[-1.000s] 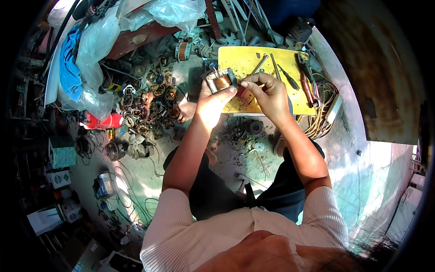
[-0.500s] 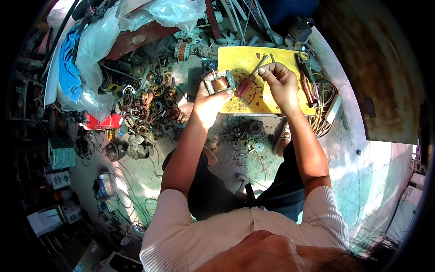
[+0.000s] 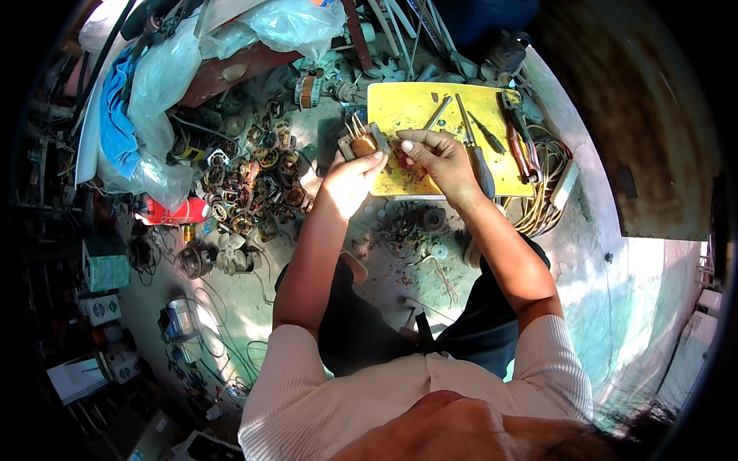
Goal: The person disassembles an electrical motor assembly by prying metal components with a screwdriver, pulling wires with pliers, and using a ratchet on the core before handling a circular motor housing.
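Note:
My left hand (image 3: 347,183) is closed around a small motor stator (image 3: 364,145) with a copper-wire coil and steel core; thin prongs stand up from its top. Close to its right side is my right hand (image 3: 440,163), thumb and forefinger pinched together. Whether anything tiny sits in that pinch I cannot make out. Beneath both hands lies a yellow board (image 3: 400,96) strewn with dark bits. To the right of my right hand a long screwdriver (image 3: 482,165) and a smaller one (image 3: 490,134) rest on it. A metal shaft (image 3: 438,113) shows above my fingers.
Red-handled pliers (image 3: 516,142) lie at the board's right edge, beside coiled cable (image 3: 538,203). Many old stators and coils (image 3: 257,165) are heaped on the left. A red bottle (image 3: 173,209), a fan motor (image 3: 232,252) and plastic bags (image 3: 165,92) lie further left.
My right hand has moved left and down, close to the stator, uncovering the screwdrivers. The stator has turned in my left hand, its prongs now more upright.

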Motion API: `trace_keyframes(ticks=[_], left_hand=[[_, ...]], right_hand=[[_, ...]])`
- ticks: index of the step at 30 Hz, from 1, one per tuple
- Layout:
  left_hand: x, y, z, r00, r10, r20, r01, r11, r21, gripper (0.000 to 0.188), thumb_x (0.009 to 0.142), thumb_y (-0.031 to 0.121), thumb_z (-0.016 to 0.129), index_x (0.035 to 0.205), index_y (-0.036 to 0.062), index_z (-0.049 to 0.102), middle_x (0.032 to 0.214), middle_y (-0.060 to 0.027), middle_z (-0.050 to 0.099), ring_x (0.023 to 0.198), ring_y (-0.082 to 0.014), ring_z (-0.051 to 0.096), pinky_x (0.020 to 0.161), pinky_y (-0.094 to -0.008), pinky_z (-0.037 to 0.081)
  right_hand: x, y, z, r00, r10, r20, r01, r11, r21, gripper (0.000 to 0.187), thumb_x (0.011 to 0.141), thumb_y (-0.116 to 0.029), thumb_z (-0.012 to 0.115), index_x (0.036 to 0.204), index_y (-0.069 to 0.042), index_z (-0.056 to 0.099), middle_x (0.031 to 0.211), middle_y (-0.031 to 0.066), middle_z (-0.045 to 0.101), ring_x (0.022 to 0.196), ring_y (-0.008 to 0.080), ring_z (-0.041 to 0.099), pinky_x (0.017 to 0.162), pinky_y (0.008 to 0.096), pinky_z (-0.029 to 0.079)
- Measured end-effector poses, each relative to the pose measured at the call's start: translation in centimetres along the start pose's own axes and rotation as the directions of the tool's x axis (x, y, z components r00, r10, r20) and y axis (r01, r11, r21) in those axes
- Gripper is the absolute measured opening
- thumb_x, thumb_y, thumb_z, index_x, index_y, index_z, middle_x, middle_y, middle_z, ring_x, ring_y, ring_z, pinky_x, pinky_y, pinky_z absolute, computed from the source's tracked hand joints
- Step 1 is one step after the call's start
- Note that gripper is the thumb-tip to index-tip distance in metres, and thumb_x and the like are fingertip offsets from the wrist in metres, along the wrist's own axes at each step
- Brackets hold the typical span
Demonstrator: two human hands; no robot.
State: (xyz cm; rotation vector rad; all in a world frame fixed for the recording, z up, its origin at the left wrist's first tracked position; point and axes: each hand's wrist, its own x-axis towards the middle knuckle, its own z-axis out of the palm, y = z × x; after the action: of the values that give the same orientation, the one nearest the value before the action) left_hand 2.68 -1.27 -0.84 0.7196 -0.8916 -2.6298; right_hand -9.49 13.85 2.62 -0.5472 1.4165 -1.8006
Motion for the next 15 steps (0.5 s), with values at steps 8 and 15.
trace_keyframes(ticks=[8,15], left_hand=[[-0.6,-0.4,1.2,0.998,-0.034,0.059,0.031,0.999,0.039,0.045,0.086,-0.012,0.056,0.125,0.0061,0.045,0.117,-0.0082,0.057,0.109,-0.0204,0.058,0.101,-0.0351,0.048],[-1.1,-0.4,2.1,0.992,-0.002,0.123,-0.009,0.997,0.082,0.044,0.085,-0.012,0.055,0.123,0.0063,0.047,0.114,-0.0085,0.059,0.108,-0.0205,0.059,0.1,-0.0351,0.048]], right_hand=[[0.1,0.0,-0.2,0.993,0.122,-0.011,-0.119,0.985,0.121,0.02,0.089,-0.018,0.069,0.103,-0.004,0.069,0.087,-0.0032,0.068,0.07,0.0017,0.054,0.06,0.0164,0.041],[-0.4,-0.1,0.2,0.999,0.038,0.012,-0.038,0.999,0.038,0.017,0.09,-0.017,0.069,0.1,-0.003,0.07,0.077,-0.003,0.065,0.065,0.0021,0.053,0.056,0.0166,0.04]])
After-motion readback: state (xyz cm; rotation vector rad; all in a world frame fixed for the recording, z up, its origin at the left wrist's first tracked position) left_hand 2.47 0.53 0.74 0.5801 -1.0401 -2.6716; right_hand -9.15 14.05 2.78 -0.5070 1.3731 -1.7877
